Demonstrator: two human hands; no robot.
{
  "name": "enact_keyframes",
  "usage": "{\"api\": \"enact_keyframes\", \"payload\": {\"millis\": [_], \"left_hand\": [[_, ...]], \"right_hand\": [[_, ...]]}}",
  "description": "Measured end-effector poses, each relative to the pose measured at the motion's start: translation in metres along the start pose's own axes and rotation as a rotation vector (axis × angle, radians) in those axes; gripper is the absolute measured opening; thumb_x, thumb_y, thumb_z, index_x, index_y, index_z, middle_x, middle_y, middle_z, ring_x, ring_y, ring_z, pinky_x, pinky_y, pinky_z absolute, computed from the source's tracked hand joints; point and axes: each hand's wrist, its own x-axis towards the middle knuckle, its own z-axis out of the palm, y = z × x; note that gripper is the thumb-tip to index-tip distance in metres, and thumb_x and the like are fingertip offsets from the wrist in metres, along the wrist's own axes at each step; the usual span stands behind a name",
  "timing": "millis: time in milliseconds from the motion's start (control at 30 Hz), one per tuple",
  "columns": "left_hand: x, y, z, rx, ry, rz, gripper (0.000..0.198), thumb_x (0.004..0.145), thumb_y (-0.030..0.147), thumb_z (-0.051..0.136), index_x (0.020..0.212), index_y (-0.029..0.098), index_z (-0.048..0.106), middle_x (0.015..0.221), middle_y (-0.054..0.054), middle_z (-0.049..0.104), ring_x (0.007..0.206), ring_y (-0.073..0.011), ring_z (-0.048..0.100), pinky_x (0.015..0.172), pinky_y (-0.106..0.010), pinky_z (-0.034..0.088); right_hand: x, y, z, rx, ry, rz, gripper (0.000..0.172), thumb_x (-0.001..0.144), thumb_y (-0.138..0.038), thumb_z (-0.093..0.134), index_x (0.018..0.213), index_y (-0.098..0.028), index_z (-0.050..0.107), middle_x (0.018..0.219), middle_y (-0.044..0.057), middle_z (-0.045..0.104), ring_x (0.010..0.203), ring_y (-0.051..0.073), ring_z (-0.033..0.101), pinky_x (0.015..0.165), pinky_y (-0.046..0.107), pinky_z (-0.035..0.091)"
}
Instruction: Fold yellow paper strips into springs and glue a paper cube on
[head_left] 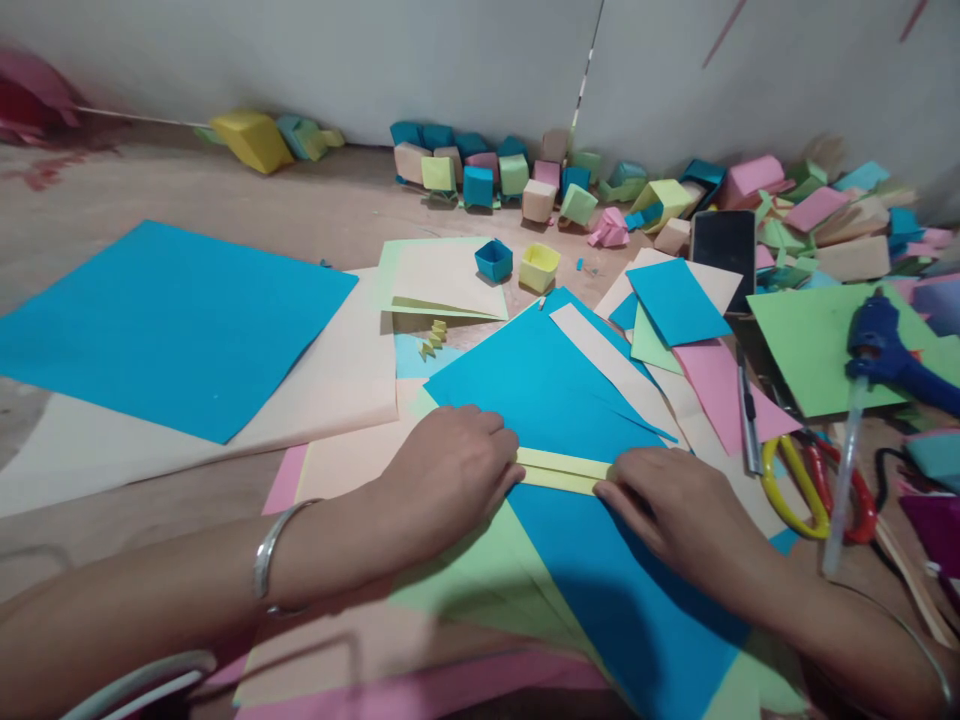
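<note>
While left hand (pixel 450 470), right hand (pixel 675 505) press yellow strip (pixel 562 470), fingers (pixel 491 425) together, surface (pixel 300 210) meets wall (pixel 450 60).

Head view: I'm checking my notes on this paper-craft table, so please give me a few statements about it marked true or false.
1. The left hand and the right hand touch opposite ends of the narrow folded yellow paper strip. True.
2. The blue plastic glue gun lies left of the left hand. False: it lies far right, on a light green paper sheet.
3. A silver metal bangle circles the left wrist. True.
4. The right hand holds the scissors with yellow and red handles. False: they lie untouched, right of that hand.
</note>
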Motion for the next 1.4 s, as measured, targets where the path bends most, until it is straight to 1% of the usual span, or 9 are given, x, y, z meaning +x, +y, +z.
{"api": "enact_keyframes", "payload": {"millis": [133,233,367,467,533,633,1000,1233,1400], "left_hand": [[0.001,0.000,0.000,0.010,-0.020,-0.012,0.025,0.092,0.034,0.054,0.074,0.017,0.060,0.073,-0.004,0.061,0.068,-0.0195,0.051,0.057,-0.031,0.025],[0.000,-0.001,0.000,0.033,-0.011,-0.026,0.024,0.092,0.035,0.055,0.077,0.016,0.060,0.071,-0.004,0.060,0.065,-0.0185,0.049,0.056,-0.031,0.024],[-0.001,-0.001,-0.002,0.043,0.115,0.077,0.014,0.091,0.025,0.057,0.080,0.016,0.061,0.077,-0.004,0.058,0.071,-0.0184,0.047,0.060,-0.032,0.028],[-0.001,0.001,0.000,0.020,0.149,0.284,0.012,0.092,0.023,0.055,0.084,0.019,0.063,0.082,-0.004,0.058,0.076,-0.0182,0.047,0.063,-0.031,0.031],[-0.001,0.002,0.003,0.026,0.149,0.395,0.012,0.094,0.023,0.052,0.093,0.020,0.064,0.082,-0.003,0.058,0.075,-0.0177,0.048,0.062,-0.031,0.031],[-0.001,0.003,0.005,0.066,0.168,0.423,0.017,0.097,0.023,0.047,0.103,0.021,0.063,0.080,-0.003,0.059,0.072,-0.0176,0.047,0.059,-0.032,0.028],[-0.007,0.014,0.003,0.214,0.167,0.452,0.008,0.090,0.019,0.058,0.086,0.016,0.064,0.082,-0.003,0.059,0.074,-0.0189,0.045,0.059,-0.037,0.023],[-0.011,0.018,0.006,0.228,0.169,0.466,0.017,0.088,0.018,0.060,0.072,0.017,0.062,0.085,-0.005,0.061,0.079,-0.0201,0.043,0.062,-0.036,0.023],[-0.010,0.015,0.005,0.189,0.181,0.464,0.017,0.089,0.017,0.058,0.073,0.016,0.063,0.085,-0.004,0.061,0.076,-0.0194,0.043,0.062,-0.037,0.023]], "right_hand": [[0.000,0.004,0.000,0.025,-0.006,0.048,0.028,0.094,-0.037,0.049,0.072,-0.019,0.051,0.068,0.001,0.054,0.064,0.018,0.051,0.058,0.029,0.029],[0.000,0.005,0.000,0.007,0.088,0.044,0.023,0.090,-0.033,0.057,0.074,-0.019,0.050,0.070,0.001,0.052,0.063,0.017,0.048,0.056,0.029,0.028],[-0.002,0.000,-0.002,-0.003,0.208,-0.171,0.021,0.095,-0.020,0.048,0.076,-0.017,0.057,0.073,0.004,0.054,0.070,0.018,0.048,0.062,0.030,0.032],[-0.004,-0.007,-0.003,-0.036,0.229,-0.370,0.020,0.097,-0.015,0.043,0.097,-0.015,0.064,0.083,0.007,0.060,0.077,0.019,0.050,0.067,0.033,0.035],[-0.006,-0.011,-0.003,-0.088,0.222,-0.438,0.022,0.097,-0.014,0.045,0.111,-0.014,0.062,0.086,0.007,0.063,0.080,0.019,0.052,0.070,0.035,0.036],[-0.005,-0.015,-0.001,-0.153,0.214,-0.471,0.026,0.097,-0.012,0.044,0.118,-0.011,0.060,0.086,0.007,0.065,0.082,0.019,0.054,0.069,0.036,0.035],[-0.007,-0.017,-0.004,-0.285,0.193,-0.404,0.023,0.097,-0.014,0.043,0.106,-0.015,0.064,0.088,0.005,0.067,0.083,0.021,0.052,0.074,0.042,0.032],[-0.021,-0.017,-0.012,-0.402,0.124,-0.365,0.023,0.085,-0.008,0.051,0.099,-0.012,0.068,0.078,0.006,0.060,0.076,0.023,0.049,0.072,0.043,0.034],[-0.031,-0.003,-0.020,-0.508,0.094,-0.288,0.021,0.078,-0.002,0.052,0.071,-0.015,0.067,0.073,0.009,0.059,0.072,0.025,0.050,0.069,0.044,0.034]]}}
